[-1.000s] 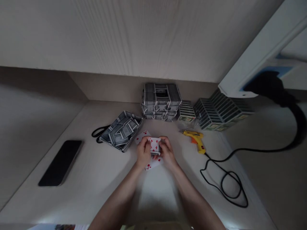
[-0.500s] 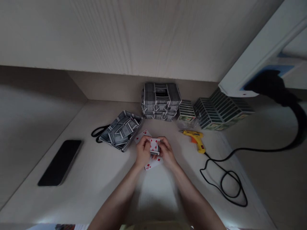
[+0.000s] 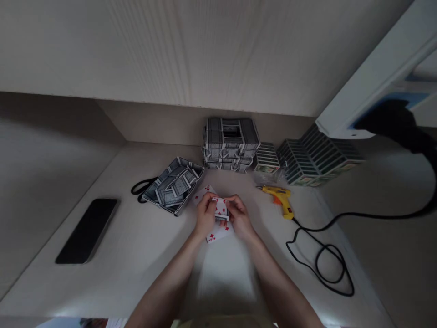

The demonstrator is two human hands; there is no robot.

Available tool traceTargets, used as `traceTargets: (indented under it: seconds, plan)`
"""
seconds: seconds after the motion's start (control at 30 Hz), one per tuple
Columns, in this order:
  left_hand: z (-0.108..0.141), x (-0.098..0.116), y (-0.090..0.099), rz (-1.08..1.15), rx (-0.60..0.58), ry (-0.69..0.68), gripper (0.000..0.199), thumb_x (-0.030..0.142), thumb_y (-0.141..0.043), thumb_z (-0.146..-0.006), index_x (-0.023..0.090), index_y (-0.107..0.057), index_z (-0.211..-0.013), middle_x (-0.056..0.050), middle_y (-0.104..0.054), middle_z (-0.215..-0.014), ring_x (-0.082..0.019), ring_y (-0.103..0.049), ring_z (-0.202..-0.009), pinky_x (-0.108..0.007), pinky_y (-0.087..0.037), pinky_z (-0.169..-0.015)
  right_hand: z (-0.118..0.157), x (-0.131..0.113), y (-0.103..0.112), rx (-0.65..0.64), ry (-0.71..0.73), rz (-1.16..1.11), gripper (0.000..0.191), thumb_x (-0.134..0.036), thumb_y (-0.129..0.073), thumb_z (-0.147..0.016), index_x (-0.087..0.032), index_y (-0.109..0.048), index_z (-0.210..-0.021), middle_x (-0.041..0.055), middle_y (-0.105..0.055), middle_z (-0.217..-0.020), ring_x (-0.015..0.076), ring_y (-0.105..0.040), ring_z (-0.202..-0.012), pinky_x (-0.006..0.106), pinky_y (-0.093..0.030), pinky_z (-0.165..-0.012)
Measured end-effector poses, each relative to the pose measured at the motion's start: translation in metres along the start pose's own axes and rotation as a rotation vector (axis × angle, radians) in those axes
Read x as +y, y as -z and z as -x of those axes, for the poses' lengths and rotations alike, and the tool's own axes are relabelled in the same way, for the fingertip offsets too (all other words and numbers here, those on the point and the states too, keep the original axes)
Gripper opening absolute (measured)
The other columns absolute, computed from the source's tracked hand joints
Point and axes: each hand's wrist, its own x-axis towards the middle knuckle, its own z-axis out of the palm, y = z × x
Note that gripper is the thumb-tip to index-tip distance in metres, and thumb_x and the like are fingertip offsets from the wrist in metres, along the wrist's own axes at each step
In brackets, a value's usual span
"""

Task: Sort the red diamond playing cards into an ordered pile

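Between both hands is a playing card [image 3: 221,207] with red diamonds, its near edge folded up to show the patterned back. My left hand [image 3: 205,214] pinches its left side, and my right hand [image 3: 239,215] grips the right side, thumbs on the face. Below the hands a diamond card [image 3: 215,234] lies on the table, partly covered by the fingers. Another red-pipped card [image 3: 206,190] lies just beyond my left hand. To the left stands an open tray made of folded cards [image 3: 175,213], with several folded card pieces [image 3: 182,183] inside.
Black-handled scissors [image 3: 139,187] lie partly under the tray. A phone [image 3: 88,231] rests at the left. Stacked card-built boxes [image 3: 232,145] and card packs [image 3: 305,164] stand at the back. At the right lie a yellow glue gun [image 3: 280,199] and its looped cord [image 3: 319,271].
Both hands stay on the folded card, with only small shifts of the fingers near its far edge. The whole view has moved slightly. Nothing else on the table has changed place.
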Motion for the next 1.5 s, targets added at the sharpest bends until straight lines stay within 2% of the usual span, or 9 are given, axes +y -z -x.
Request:
traceTargets:
  seconds: [0.3,0.57,0.8,0.9,0.97,1.07,1.2,1.37,1.5]
  plan:
    - [0.001,-0.002,0.000,0.023,-0.043,0.047,0.009,0.027,-0.039,-0.075,0.021,-0.046,-0.075,0.009,-0.044,-0.039,-0.011,-0.042,-0.027,-0.021,-0.031,-0.030,0.000,0.001,0.000,0.018,0.011,-0.002,0.015,-0.035,-0.050,-0.077,-0.023,-0.045,-0.084,-0.0079,-0.054,-0.045,0.0137,-0.049,-0.029,0.022,-0.036,-0.026]
    - [0.001,0.001,0.001,0.013,0.046,0.062,0.008,0.024,-0.041,-0.070,0.020,-0.047,-0.067,0.007,-0.043,-0.043,-0.009,-0.038,-0.031,-0.021,-0.028,-0.032,0.001,0.002,0.001,-0.002,-0.042,-0.014,0.014,-0.035,-0.052,-0.074,-0.024,-0.046,-0.079,-0.0079,-0.052,-0.044,0.0153,-0.051,-0.031,0.024,-0.037,-0.028]
    - [0.001,0.007,0.005,-0.107,0.100,-0.058,0.012,0.020,-0.040,-0.065,0.018,-0.051,-0.059,0.003,-0.048,-0.054,-0.011,-0.043,-0.046,-0.022,-0.033,-0.042,0.007,0.005,0.002,0.100,-0.014,0.036,0.016,-0.037,-0.058,-0.071,-0.023,-0.051,-0.077,-0.0048,-0.053,-0.052,0.0125,-0.050,-0.038,0.023,-0.040,-0.034]
    - [-0.001,0.007,0.006,-0.148,0.125,-0.081,0.014,0.020,-0.040,-0.065,0.018,-0.052,-0.058,0.002,-0.048,-0.052,-0.012,-0.043,-0.048,-0.022,-0.032,-0.044,0.007,-0.002,0.000,0.006,-0.036,-0.016,0.025,-0.040,-0.059,-0.069,-0.023,-0.051,-0.087,-0.0036,-0.057,-0.057,0.0136,-0.053,-0.039,0.026,-0.044,-0.036]
    - [-0.002,0.006,0.007,-0.157,0.137,-0.089,0.015,0.021,-0.039,-0.065,0.018,-0.052,-0.058,0.002,-0.048,-0.052,-0.012,-0.043,-0.049,-0.022,-0.033,-0.045,0.005,-0.006,-0.002,-0.062,-0.099,-0.103,0.033,-0.047,-0.054,-0.072,-0.023,-0.048,-0.093,-0.0025,-0.059,-0.060,0.0147,-0.055,-0.039,0.027,-0.045,-0.035]
    - [-0.002,0.004,0.008,-0.157,0.121,-0.079,0.015,0.021,-0.040,-0.065,0.018,-0.053,-0.058,0.003,-0.048,-0.051,-0.011,-0.043,-0.047,-0.022,-0.033,-0.045,0.001,-0.009,-0.004,-0.129,-0.279,-0.188,0.043,-0.058,-0.039,-0.076,-0.019,-0.049,-0.092,0.0001,-0.060,-0.058,0.0147,-0.055,-0.037,0.025,-0.043,-0.030]
    - [0.001,0.001,0.007,-0.129,0.066,-0.017,0.014,0.022,-0.041,-0.066,0.018,-0.053,-0.060,0.004,-0.047,-0.049,-0.009,-0.039,-0.040,-0.021,-0.029,-0.038,-0.002,-0.005,-0.001,-0.264,-0.430,-0.189,0.046,-0.054,-0.035,-0.079,-0.013,-0.055,-0.082,0.0037,-0.061,-0.053,0.0151,-0.056,-0.038,0.023,-0.044,-0.029]
    - [0.003,0.005,0.007,-0.110,0.052,0.002,0.015,0.023,-0.040,-0.067,0.018,-0.052,-0.059,0.004,-0.046,-0.049,-0.009,-0.039,-0.040,-0.021,-0.029,-0.038,-0.001,-0.002,0.003,-0.292,-0.325,-0.147,0.041,-0.048,-0.042,-0.080,-0.011,-0.056,-0.069,0.0043,-0.059,-0.047,0.0141,-0.054,-0.034,0.021,-0.042,-0.028]
    - [0.001,0.009,0.008,-0.165,0.073,-0.055,0.017,0.022,-0.039,-0.066,0.018,-0.051,-0.055,0.003,-0.047,-0.050,-0.011,-0.041,-0.044,-0.023,-0.031,-0.042,-0.001,-0.003,0.002,-0.265,-0.258,-0.117,0.040,-0.049,-0.047,-0.079,-0.011,-0.056,-0.072,0.0031,-0.059,-0.048,0.0135,-0.053,-0.033,0.021,-0.041,-0.027]
